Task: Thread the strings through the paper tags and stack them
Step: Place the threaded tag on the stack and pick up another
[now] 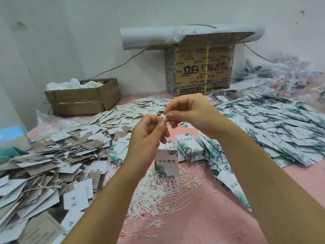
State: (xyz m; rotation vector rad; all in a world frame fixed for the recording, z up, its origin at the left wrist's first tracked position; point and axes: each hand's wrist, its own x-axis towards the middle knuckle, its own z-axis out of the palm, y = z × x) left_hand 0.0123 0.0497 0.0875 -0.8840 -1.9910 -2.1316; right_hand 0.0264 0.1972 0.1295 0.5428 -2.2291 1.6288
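- Tag (167, 162) hangs on its string (164, 117), below both hands and above the loose strings (168, 192) on the pink counter (202, 219).
- Left grip (149, 132) pinches the string between thumb and forefinger.
- Right grip (191, 113) pinches the string's white clasp, fingertips touching the left's.
- Stack (190, 147) of leaf-print tags stands just right of the hanging tag.
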